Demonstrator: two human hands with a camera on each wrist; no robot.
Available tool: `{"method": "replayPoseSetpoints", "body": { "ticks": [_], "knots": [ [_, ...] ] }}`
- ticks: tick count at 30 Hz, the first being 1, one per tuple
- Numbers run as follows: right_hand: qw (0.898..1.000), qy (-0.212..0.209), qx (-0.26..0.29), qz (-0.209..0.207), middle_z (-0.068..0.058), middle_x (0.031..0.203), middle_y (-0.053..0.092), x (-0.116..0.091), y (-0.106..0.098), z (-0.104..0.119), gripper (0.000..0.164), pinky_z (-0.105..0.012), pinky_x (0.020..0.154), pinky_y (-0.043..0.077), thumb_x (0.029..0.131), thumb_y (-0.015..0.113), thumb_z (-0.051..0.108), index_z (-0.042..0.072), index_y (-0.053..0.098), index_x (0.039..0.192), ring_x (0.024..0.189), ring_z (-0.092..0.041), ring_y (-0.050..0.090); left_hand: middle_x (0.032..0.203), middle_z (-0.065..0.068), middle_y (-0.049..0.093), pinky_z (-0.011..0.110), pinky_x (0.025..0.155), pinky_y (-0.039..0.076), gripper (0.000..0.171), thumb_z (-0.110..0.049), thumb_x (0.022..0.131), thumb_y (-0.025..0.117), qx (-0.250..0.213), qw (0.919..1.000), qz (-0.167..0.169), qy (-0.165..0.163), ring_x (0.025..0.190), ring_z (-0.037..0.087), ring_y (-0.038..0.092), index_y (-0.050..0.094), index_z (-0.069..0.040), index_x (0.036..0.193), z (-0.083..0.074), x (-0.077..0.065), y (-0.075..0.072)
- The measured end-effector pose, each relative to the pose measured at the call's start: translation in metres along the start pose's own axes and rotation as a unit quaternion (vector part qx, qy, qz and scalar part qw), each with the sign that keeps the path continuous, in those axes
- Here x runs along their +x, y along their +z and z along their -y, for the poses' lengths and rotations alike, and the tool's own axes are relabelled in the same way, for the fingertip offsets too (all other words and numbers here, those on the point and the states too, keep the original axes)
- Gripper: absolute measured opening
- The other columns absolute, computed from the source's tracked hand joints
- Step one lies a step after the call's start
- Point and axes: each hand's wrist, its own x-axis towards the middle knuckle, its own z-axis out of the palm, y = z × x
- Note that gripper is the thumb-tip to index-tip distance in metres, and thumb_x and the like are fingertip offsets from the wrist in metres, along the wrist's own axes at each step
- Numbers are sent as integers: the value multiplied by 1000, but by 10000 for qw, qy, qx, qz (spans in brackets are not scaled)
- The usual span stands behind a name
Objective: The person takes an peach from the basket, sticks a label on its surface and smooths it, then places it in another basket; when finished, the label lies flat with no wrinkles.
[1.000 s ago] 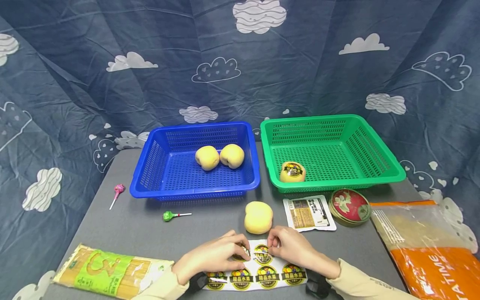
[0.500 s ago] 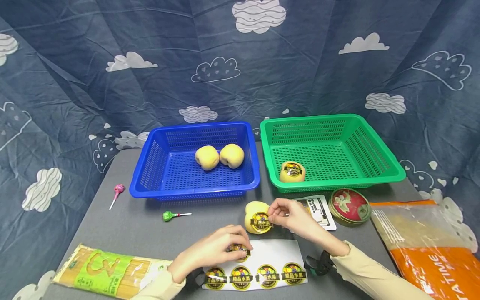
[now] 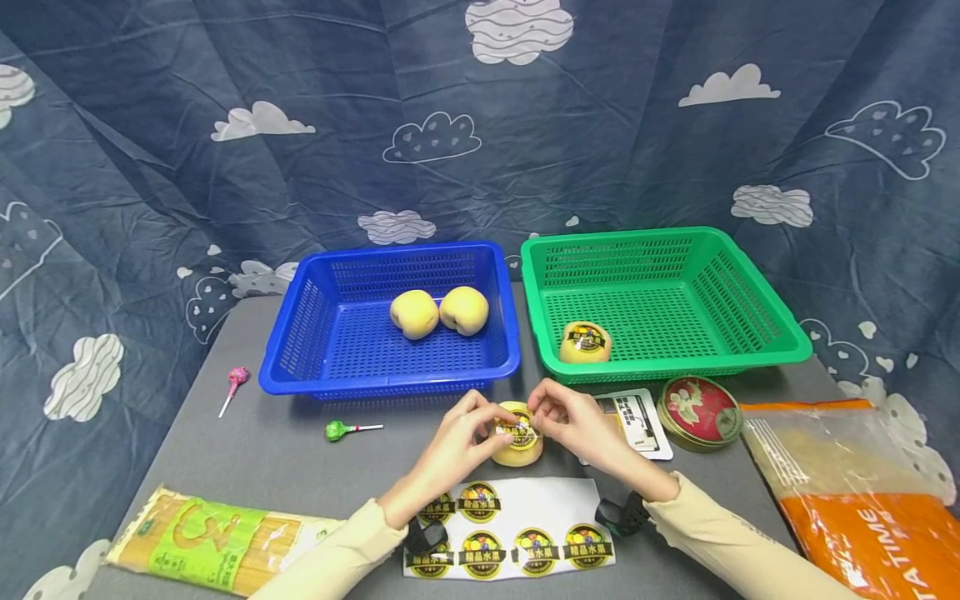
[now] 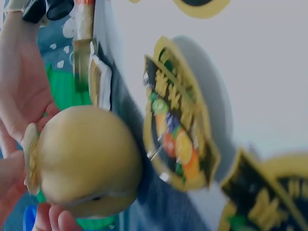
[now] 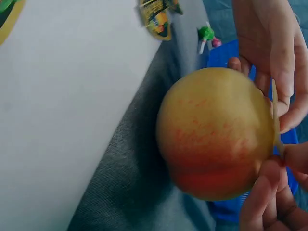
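A yellow peach [image 3: 517,454] with a red blush [image 5: 211,139] rests on the table between my hands. A round black-and-gold fruit sticker [image 3: 517,431] lies against its top, its edge standing out from the skin in the right wrist view. My right hand [image 3: 573,423] pinches the right edge of this sticker. Opposite, my left hand [image 3: 467,435] pinches the left edge between thumb and finger. Below them lies a white sticker sheet [image 3: 555,504] bearing several matching stickers; one sticker [image 4: 173,120] partly lifts off it in the left wrist view.
Behind stand a blue basket [image 3: 390,386] with two peaches [image 3: 415,314] and a green basket [image 3: 675,367] with one stickered peach [image 3: 585,343]. A white pouch [image 3: 637,421], red tin [image 3: 699,412] and orange bag [image 3: 870,517] lie right; noodles [image 3: 217,542] and lollipops [image 3: 335,432] left.
My right hand has carried a sticker from the sheet up to the peach. My left hand has left the sheet and moved up and right to the sticker's other edge.
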Motion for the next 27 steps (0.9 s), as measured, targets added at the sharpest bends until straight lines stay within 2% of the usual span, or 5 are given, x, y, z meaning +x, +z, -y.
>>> {"method": "replayPoseSetpoints", "body": {
  "ticks": [6,11,16,19,27],
  "knots": [
    [9989,-263,-381,37,3,84,53,-5,1,-7,11,-28,63,48,82,65,9,15,58,88,77,-14,54,94,3,43,25,66,45,21,-19,79,69,-293,9991,-68,-294,85,15,46,65,-19,101,3,1,7],
    [9988,-270,201,364,-7,108,49,-9,6,-13,26,-39,79,48,79,69,13,11,51,96,103,-25,48,119,11,45,27,78,48,23,-16,78,70,-1020,9929,136,-605,108,19,45,66,-14,101,5,3,10],
    [9966,-248,560,544,-12,119,48,-11,7,-17,32,-42,84,45,77,70,11,9,46,99,111,-29,45,123,18,45,34,82,48,24,-9,78,69,-1580,9841,311,-742,112,27,45,65,-6,101,-3,7,5],
    [9961,-272,638,549,-12,119,47,-10,9,-17,36,-40,86,45,76,72,13,8,45,99,110,-29,45,122,18,46,37,80,49,24,-9,76,71,-1513,9848,258,-808,111,28,45,65,-6,99,-2,7,6],
    [9920,-291,1072,600,-14,121,46,-9,10,-26,35,-37,85,45,75,70,5,7,45,98,110,-31,47,112,8,46,25,75,49,28,-14,69,78,-1246,9906,16,-567,109,23,43,64,-12,93,8,5,18]
  ]
}}
